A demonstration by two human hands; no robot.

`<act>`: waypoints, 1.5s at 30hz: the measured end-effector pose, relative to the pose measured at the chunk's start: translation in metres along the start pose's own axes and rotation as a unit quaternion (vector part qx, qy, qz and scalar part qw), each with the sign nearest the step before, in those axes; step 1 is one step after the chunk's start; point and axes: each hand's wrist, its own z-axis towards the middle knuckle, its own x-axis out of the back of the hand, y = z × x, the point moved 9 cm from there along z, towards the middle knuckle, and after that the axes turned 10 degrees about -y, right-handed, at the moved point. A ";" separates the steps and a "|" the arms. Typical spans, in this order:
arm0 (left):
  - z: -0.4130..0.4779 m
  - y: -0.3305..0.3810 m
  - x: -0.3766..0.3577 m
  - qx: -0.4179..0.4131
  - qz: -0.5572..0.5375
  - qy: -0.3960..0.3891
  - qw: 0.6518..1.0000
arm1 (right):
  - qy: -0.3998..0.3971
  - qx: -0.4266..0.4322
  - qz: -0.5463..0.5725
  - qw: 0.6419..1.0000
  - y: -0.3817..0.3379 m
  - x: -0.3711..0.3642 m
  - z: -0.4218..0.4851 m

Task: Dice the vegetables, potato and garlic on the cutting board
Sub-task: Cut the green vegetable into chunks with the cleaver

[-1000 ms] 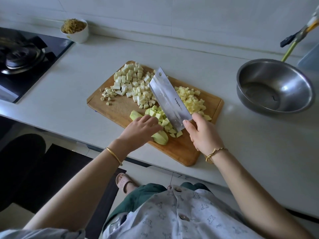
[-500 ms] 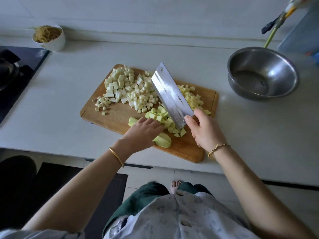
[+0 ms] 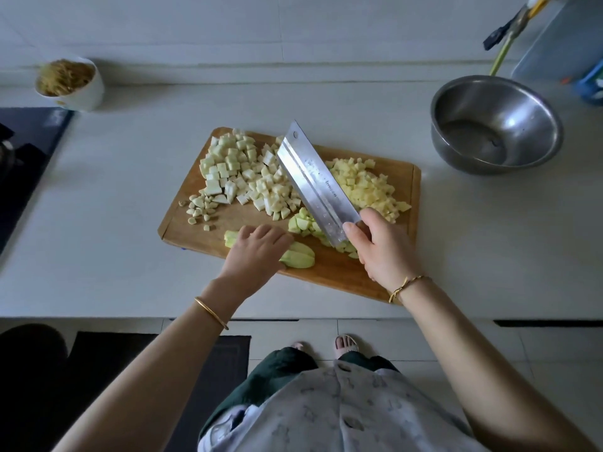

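Observation:
A wooden cutting board (image 3: 329, 282) lies on the white counter. On it are a pile of pale diced vegetable (image 3: 248, 177), small garlic pieces (image 3: 199, 208), yellow diced potato (image 3: 365, 187) and green diced pieces (image 3: 301, 223). My left hand (image 3: 257, 252) holds down long green vegetable strips (image 3: 300, 257) near the board's front edge, fingers curled over them. My right hand (image 3: 381, 249) grips the handle of a steel cleaver (image 3: 315, 187); its blade is tilted above the green pieces, to the right of my left hand.
A steel bowl (image 3: 496, 125) stands at the back right of the counter. A white cup of brownish shreds (image 3: 70, 81) stands at the back left beside a black stove (image 3: 23, 158). A tool with a green handle (image 3: 509, 31) leans at the far right. The counter edge runs just below the board.
The view has swung so everything sits lower and more to the right. My left hand has slid left along the green strips, away from the blade; the cleaver stays raised over the diced green pieces.

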 end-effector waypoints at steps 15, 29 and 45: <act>-0.013 -0.052 -0.006 0.164 -0.082 -0.035 0.982 | -0.026 -0.003 -0.129 0.991 -0.030 -0.043 -0.012; -0.020 -0.023 -0.018 0.323 -0.158 -0.067 0.931 | -0.025 0.036 -0.165 0.985 -0.037 -0.022 -0.004; -0.030 -0.003 -0.020 0.284 -0.088 0.090 0.951 | -0.076 0.062 -0.175 0.980 -0.029 -0.023 0.009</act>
